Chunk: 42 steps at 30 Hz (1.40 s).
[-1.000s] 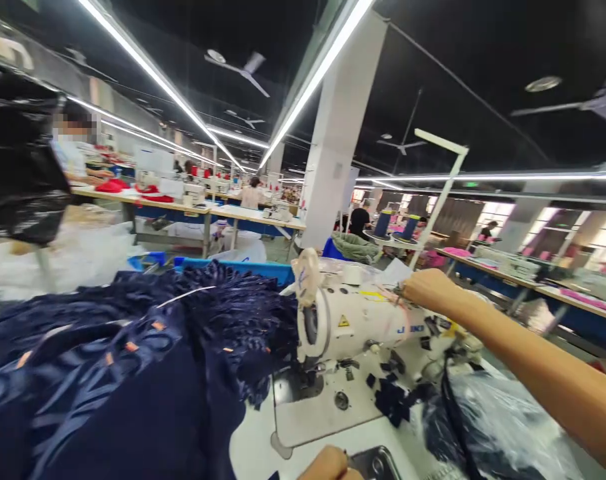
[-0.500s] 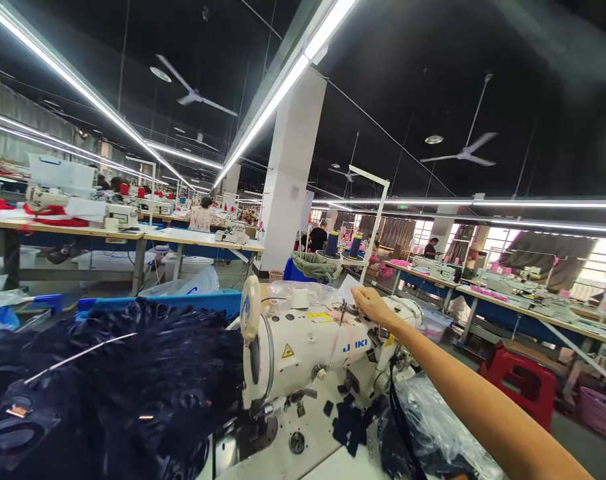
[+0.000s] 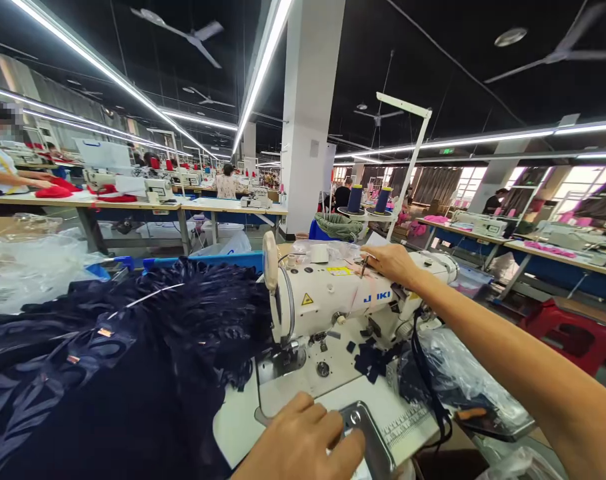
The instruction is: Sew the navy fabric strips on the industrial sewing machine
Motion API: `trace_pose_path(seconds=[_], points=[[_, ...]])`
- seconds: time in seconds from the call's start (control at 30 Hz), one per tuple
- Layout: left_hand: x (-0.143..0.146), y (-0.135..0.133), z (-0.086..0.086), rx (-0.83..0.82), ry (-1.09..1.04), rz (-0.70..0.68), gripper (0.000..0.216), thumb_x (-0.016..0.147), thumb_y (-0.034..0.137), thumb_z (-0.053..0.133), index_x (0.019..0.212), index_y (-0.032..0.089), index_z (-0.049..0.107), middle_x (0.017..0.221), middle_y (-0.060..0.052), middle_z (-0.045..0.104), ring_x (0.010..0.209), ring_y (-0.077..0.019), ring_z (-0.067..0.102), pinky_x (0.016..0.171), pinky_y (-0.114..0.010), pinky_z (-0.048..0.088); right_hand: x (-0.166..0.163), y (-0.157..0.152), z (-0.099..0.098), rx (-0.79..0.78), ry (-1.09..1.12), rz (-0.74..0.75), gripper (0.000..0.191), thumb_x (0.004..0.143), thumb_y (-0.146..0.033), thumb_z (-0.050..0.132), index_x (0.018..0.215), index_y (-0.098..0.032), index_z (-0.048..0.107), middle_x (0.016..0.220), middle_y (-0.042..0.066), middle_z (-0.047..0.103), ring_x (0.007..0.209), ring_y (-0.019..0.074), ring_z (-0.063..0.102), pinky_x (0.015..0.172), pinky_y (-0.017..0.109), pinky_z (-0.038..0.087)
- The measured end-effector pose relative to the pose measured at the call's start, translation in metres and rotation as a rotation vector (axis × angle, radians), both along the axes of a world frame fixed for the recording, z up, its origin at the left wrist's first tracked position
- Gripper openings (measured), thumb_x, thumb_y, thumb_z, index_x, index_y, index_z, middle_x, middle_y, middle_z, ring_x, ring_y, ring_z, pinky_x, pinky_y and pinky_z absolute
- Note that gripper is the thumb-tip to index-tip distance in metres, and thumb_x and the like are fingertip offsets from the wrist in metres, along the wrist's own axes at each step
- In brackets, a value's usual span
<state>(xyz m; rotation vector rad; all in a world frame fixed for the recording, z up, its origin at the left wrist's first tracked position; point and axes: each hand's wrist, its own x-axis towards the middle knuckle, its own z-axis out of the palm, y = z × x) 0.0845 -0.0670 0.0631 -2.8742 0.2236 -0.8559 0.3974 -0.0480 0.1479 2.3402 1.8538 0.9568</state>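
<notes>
My right hand (image 3: 390, 263) is on top of a white sewing machine (image 3: 313, 303), its fingers pinched together beside a small metal thread guide (image 3: 363, 268). Any thread between those fingertips is too fine to see. Low in the view, my left hand (image 3: 303, 440) is palm down with curled fingers, over the near edge of the machine bed. What lies under its fingertips is hidden. Beside it is a metal-edged, round-cornered tray-like object (image 3: 385, 453). Small dark fabric pieces (image 3: 371, 360) are scattered on the bed.
A large heap of navy fabric pieces (image 3: 133, 373) lies left of the machine. Clear plastic bags (image 3: 463, 367) are at the right, near a red stool (image 3: 573, 333). Two thread cones (image 3: 355, 199) stand behind. A person (image 3: 3, 163) works at a table on the far left.
My left hand has come into view at the bottom. My right hand stays on the machine's top, its fist now loosened into a pinch. The view has tilted down and turned left.
</notes>
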Motion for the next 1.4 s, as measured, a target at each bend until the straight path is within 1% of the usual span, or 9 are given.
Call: trace_pose_path(seconds=[0.13,0.3,0.53,0.7,0.83,0.93,1.0,1.17,1.4], points=[[0.023,0.006,-0.008,-0.199,0.374,0.161,0.005,0.077,0.018,0.051,0.079,0.017,0.055,0.073,-0.003,0.061,0.062,-0.0169,0.056,0.065,-0.027,0.041,0.001,0.000,0.001,-0.008,-0.049,0.011,0.040,0.089,-0.033,0.032,0.076,-0.015,0.065,0.077,0.010,0.068,0.069,0.0184,0.060,0.051,0.026,0.021],[0.061,0.036,-0.047,-0.334,0.547,0.444,0.024,0.075,0.003,0.040,0.087,0.012,0.059,0.091,-0.013,0.062,0.081,-0.0242,0.060,0.073,-0.034,0.045,0.000,0.000,0.001,0.036,-0.072,-0.017,0.040,0.090,-0.033,0.033,0.074,-0.015,0.065,0.074,0.010,0.068,0.067,0.0177,0.060,0.050,0.026,0.020],[0.091,0.052,-0.084,-0.345,0.557,0.417,0.053,0.062,-0.013,0.033,0.103,0.011,0.055,0.120,-0.015,0.049,0.105,-0.0284,0.049,0.084,-0.039,0.042,0.007,-0.006,-0.009,0.265,-0.011,0.020,0.037,0.089,-0.036,0.037,0.074,-0.013,0.064,0.069,0.010,0.067,0.059,0.0173,0.057,0.051,0.026,0.024],[0.093,0.048,-0.093,-0.370,0.517,0.432,0.045,0.062,-0.013,0.034,0.093,0.010,0.058,0.100,-0.015,0.056,0.103,-0.0290,0.049,0.084,-0.040,0.042,-0.018,-0.046,-0.036,0.744,0.100,0.450,0.035,0.090,-0.035,0.035,0.090,-0.012,0.062,0.059,0.005,0.063,0.050,0.0156,0.052,0.053,0.027,0.035],[0.088,0.049,-0.094,-0.458,0.447,0.440,0.037,0.068,-0.009,0.036,0.088,0.009,0.061,0.097,-0.014,0.057,0.098,-0.0268,0.051,0.085,-0.038,0.042,-0.059,-0.082,-0.081,0.675,0.306,0.857,0.029,0.089,-0.023,0.041,0.116,-0.016,0.049,0.060,0.000,0.061,0.054,0.0140,0.055,0.058,0.027,0.043],[0.084,0.048,-0.092,-0.545,0.386,0.430,0.031,0.077,0.001,0.039,0.094,0.012,0.061,0.094,-0.011,0.060,0.091,-0.0222,0.055,0.083,-0.034,0.042,-0.079,-0.088,-0.121,0.661,0.515,0.894,0.031,0.089,-0.023,0.041,0.120,-0.020,0.046,0.068,0.001,0.064,0.058,0.0141,0.059,0.060,0.029,0.048],[0.081,0.045,-0.091,-0.754,0.310,0.396,0.028,0.079,0.008,0.042,0.099,0.014,0.060,0.086,-0.007,0.061,0.078,-0.0177,0.057,0.075,-0.029,0.045,-0.086,-0.083,-0.143,0.661,0.690,0.847,0.032,0.090,-0.024,0.039,0.121,-0.022,0.046,0.073,0.002,0.066,0.061,0.0143,0.062,0.059,0.029,0.051],[0.073,0.022,-0.087,-1.705,0.096,0.108,0.022,0.068,0.022,0.056,0.087,0.012,0.058,0.064,0.001,0.055,0.049,-0.0096,0.046,0.054,-0.024,0.041,-0.103,-0.064,-0.168,0.600,0.914,0.918,0.038,0.091,-0.032,0.037,0.127,-0.025,0.042,0.087,0.004,0.069,0.073,0.0167,0.066,0.066,0.030,0.055],[0.055,-0.002,-0.061,-1.905,0.042,-0.070,0.035,0.071,0.045,0.062,0.075,0.011,0.056,0.053,0.003,0.049,0.050,-0.0078,0.044,0.055,-0.022,0.034,-0.126,-0.057,-0.176,0.501,1.031,1.019,0.042,0.090,-0.038,0.035,0.131,-0.029,0.037,0.096,0.005,0.067,0.083,0.0206,0.065,0.071,0.037,0.055]])
